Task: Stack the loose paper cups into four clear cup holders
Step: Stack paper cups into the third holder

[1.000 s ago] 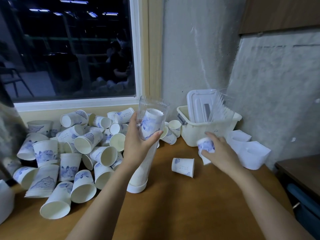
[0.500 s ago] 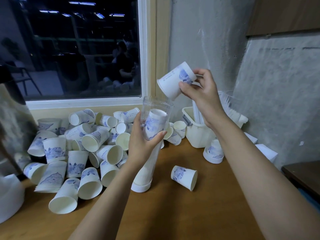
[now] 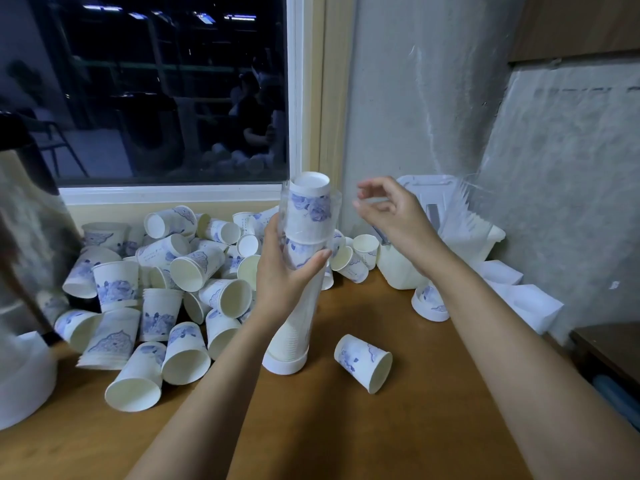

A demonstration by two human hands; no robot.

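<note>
My left hand grips a tall clear cup holder that stands on its white base on the wooden table. White paper cups with blue flower prints are stacked upside down inside it; the top cup pokes out of the holder's mouth. Just right of that top cup hovers my right hand, fingers loosely curled and holding nothing. A big pile of loose cups lies to the left under the window. One cup lies on its side right of the holder, another stands upside down farther right.
A cream plastic basket with a white lid and clear plastic pieces sits against the wall at the back right. White folded paper items lie beside it. A large white-based object fills the left edge. The table's edge drops off at right.
My right hand carried a cup from the basket side up over the holder, set it on the stack and let go. The left hand kept its hold on the holder.
</note>
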